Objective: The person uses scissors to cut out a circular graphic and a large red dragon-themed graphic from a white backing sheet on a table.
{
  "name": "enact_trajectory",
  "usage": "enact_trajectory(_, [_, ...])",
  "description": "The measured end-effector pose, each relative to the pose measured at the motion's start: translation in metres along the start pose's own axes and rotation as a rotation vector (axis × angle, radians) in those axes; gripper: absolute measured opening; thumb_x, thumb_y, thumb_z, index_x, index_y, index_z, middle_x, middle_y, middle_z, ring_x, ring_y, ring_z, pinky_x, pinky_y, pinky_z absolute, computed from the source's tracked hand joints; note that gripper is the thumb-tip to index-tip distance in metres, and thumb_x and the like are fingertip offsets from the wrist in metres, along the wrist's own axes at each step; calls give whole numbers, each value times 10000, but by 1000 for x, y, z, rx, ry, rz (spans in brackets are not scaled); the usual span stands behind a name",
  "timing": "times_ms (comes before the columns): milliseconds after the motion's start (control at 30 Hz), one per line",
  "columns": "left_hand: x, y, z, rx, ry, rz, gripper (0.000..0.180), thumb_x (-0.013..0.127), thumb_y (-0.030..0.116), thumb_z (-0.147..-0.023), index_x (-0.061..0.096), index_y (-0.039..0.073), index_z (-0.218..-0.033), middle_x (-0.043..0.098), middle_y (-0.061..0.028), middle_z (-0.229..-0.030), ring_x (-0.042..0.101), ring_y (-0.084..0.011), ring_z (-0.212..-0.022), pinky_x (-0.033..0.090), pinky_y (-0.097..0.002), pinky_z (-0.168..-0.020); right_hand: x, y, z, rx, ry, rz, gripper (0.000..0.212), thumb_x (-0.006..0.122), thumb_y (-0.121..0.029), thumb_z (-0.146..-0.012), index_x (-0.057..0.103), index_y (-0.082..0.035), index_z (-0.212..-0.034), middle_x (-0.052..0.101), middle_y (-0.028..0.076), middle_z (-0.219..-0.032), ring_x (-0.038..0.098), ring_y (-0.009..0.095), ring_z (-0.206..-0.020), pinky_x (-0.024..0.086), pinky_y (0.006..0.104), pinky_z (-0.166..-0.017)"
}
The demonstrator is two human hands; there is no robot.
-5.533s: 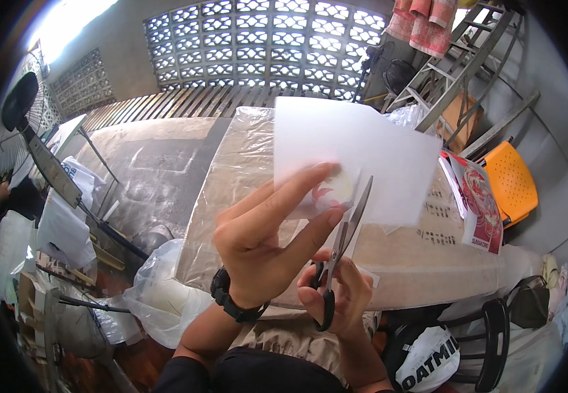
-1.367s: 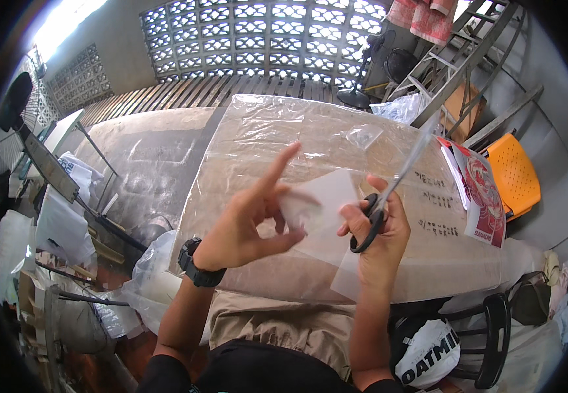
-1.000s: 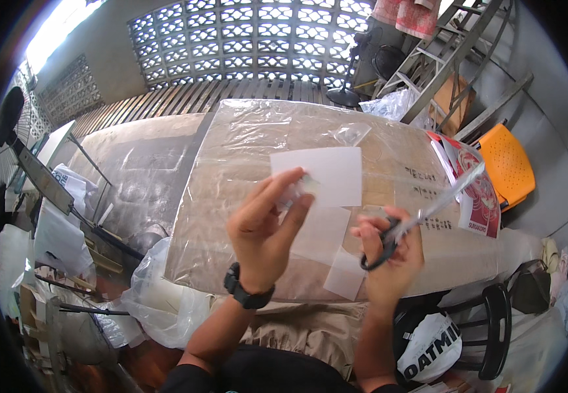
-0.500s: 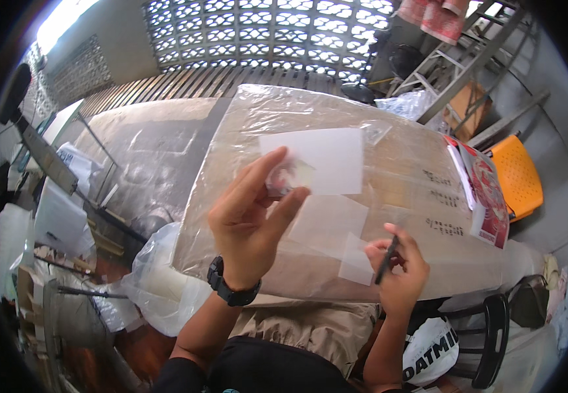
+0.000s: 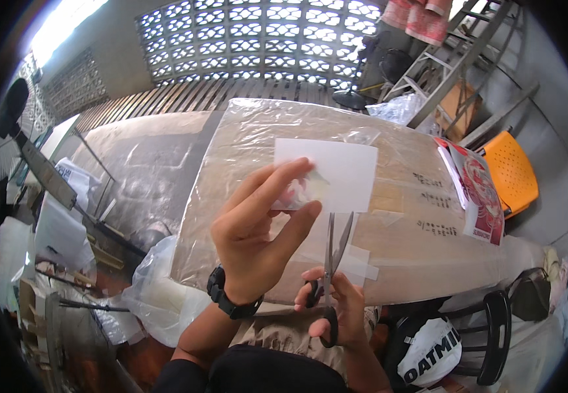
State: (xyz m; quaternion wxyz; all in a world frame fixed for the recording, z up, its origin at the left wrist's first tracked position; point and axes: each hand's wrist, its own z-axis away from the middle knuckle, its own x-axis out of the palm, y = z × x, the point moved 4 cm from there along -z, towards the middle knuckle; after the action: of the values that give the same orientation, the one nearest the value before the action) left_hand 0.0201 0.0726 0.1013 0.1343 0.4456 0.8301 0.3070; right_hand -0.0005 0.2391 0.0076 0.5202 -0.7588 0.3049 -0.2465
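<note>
Raised over the table, a white sheet of paper (image 5: 351,165) is pinched between the thumb and fingers of my left hand (image 5: 254,226), which wears a black watch. A small red, white and pale green picture (image 5: 300,192) shows between those fingertips; I cannot tell whether it is printed on the sheet or a separate piece. My right hand (image 5: 344,313) grips black-handled scissors (image 5: 328,268) by the finger loops. Their blades are spread and point up at the sheet's lower edge. Below, pale paper pieces (image 5: 361,263) lie on the table, partly behind the scissors.
Clear plastic covers the brown tabletop (image 5: 231,164). A red-and-white printed sheet (image 5: 484,196) lies at its right edge, beside an orange chair (image 5: 512,173). Plastic bags (image 5: 166,295) bulge at the left; a black chair (image 5: 493,337) stands near right. A ladder (image 5: 454,65) leans behind.
My right hand has moved left with the scissors, whose spread blades now show beneath the sheet. The sheet in my left hand sits slightly farther right; the view has shifted a little too.
</note>
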Motion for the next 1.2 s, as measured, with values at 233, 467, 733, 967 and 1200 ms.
enact_trajectory(233, [11, 7, 0, -28, 17, 51, 495, 742, -120, -773, 632, -68, -1253, 649, -157, -1188, 623, -143, -1004, 534, -247, -797, 2, -14, -15, -137, 85, 346, 395, 770, -241, -842, 587, 25, -1070, 643, 46, -690, 615, 111, -626, 481, 242, -607])
enact_trajectory(467, [10, 17, 5, -26, -8, -54, 476, 768, -63, -775, 658, -31, -1236, 682, -167, -1151, 657, -149, -931, 565, -254, -739, 4, -11, -10, -158, 149, 285, 351, 749, -93, -789, 640, -20, -1114, 618, 0, -636, 567, 80, -565, 452, 223, -552])
enact_trajectory(733, [4, 17, 6, -33, -30, -57, 476, 791, -36, -765, 668, -15, -1224, 682, -168, -1160, 676, -159, -916, 588, -268, -714, 8, -12, -10, -211, 161, 308, 358, 754, -87, -787, 662, -1, -1122, 608, 3, -616, 566, 80, -548, 450, 220, -534])
enact_trajectory(967, [-4, 18, 14, -14, -94, -138, 599, 814, -50, -752, 586, -81, -1305, 622, -192, -1239, 622, -175, -1050, 557, -269, -825, 10, -15, -11, -290, 148, 369, 308, 770, -66, -778, 649, 9, -1050, 609, 22, -609, 620, 101, -543, 503, 237, -535])
enact_trajectory(1200, [3, 18, 16, -58, -103, -111, 624, 827, -47, -735, 579, -88, -1306, 627, -195, -1228, 624, -174, -1045, 556, -271, -820, 6, -14, -8, -267, 129, 331, 280, 773, -72, -785, 637, 7, -1016, 610, 27, -610, 621, 112, -533, 504, 242, -534])
